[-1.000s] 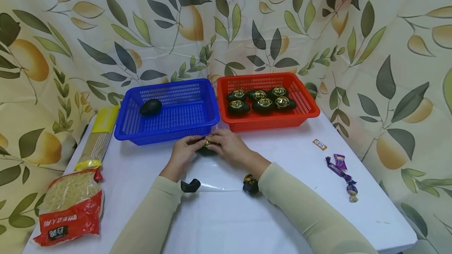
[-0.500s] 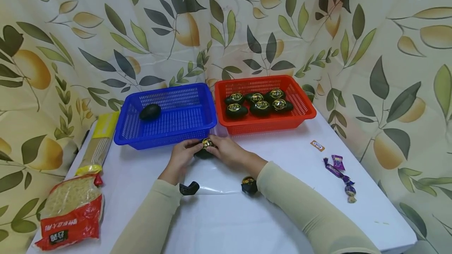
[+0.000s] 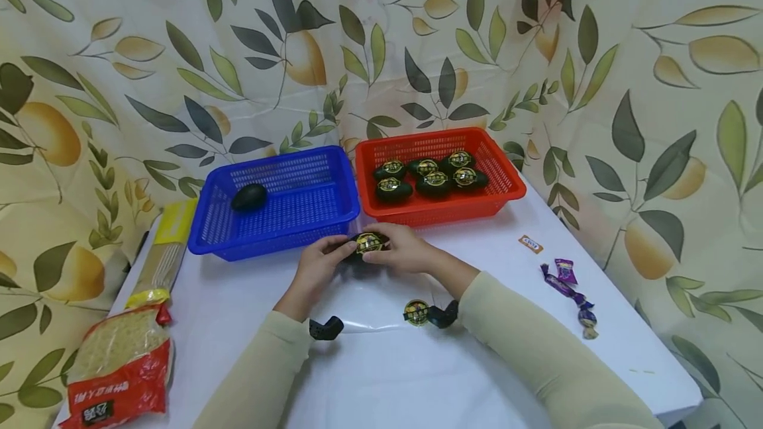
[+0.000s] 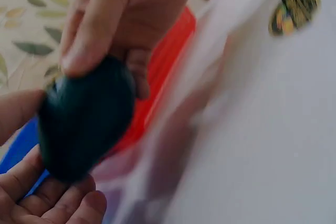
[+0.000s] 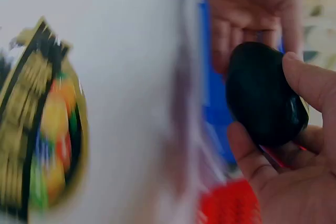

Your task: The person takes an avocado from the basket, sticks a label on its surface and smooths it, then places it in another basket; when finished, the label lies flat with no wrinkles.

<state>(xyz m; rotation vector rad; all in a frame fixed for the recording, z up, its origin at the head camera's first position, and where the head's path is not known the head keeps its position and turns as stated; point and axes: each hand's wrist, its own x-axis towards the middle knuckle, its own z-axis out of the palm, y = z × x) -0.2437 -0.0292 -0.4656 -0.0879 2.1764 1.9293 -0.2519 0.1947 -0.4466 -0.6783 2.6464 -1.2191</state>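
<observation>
Both hands hold one dark green avocado [image 3: 368,242] in front of the two baskets, its gold-and-black label facing up in the head view. The left hand [image 3: 314,271] grips its left end between thumb and fingers. At the other end, the right hand [image 3: 411,251] pinches it, thumb on the near side. Smooth, unlabelled skin of the avocado [image 4: 86,124] shows in the left wrist view; the right wrist view also shows the avocado [image 5: 265,95] between the two hands. A round gold-and-black sticker [image 3: 416,312] lies on the table near the right wrist.
A blue basket [image 3: 208,234] holds one unlabelled avocado [image 3: 249,197]. Beside it, a red basket [image 3: 507,196] holds several labelled avocados. Packs of noodles [image 3: 122,366] lie at left. Wrapped sweets [image 3: 563,280] and a small orange-and-white wrapper [image 3: 530,243] lie at right.
The hands have shifted slightly right with the avocado, and its label has turned into fuller view. The right wrist has moved right, uncovering the sticker on the table.
</observation>
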